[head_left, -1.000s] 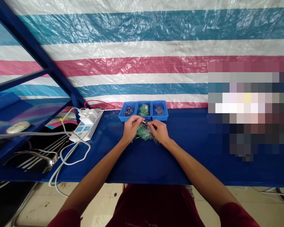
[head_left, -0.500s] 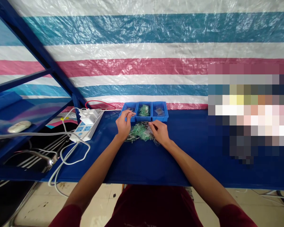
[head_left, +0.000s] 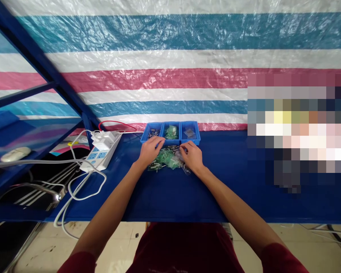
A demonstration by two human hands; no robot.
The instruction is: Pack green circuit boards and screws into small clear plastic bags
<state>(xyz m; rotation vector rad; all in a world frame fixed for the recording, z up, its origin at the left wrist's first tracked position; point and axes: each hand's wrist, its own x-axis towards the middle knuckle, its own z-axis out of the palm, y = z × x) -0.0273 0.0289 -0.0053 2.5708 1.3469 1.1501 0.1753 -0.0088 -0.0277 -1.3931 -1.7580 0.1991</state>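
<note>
My left hand [head_left: 151, 151] hovers at the near edge of the left blue bin, its fingers drawn together toward the middle; whatever they may hold is too small to see. My right hand [head_left: 193, 154] pinches at the right side of a mixed pile, thumb and forefinger closed beside some small dark metal pieces [head_left: 174, 147]. Between the hands lie green plastic packets [head_left: 167, 156], with more small metal pieces and clear packets [head_left: 185, 167] around them. Three joined bins stand behind: the left bin [head_left: 142, 138] has small metal pieces, the middle bin [head_left: 171, 142] green packets, the right bin [head_left: 199, 137] clear packets.
A white power strip [head_left: 98, 157] with plugged-in adapters and looped white cables [head_left: 74, 193] lies on the blue table [head_left: 176, 201] at left. A blue metal frame [head_left: 45, 64] rises there, near a white mouse [head_left: 15, 154]. Striped sheeting [head_left: 159, 79] hangs behind; the right side is blurred out.
My left hand has come back from over the left bin toward the pile, uncovering the metal pieces in that bin. My right hand stays at the pile's right side.
</note>
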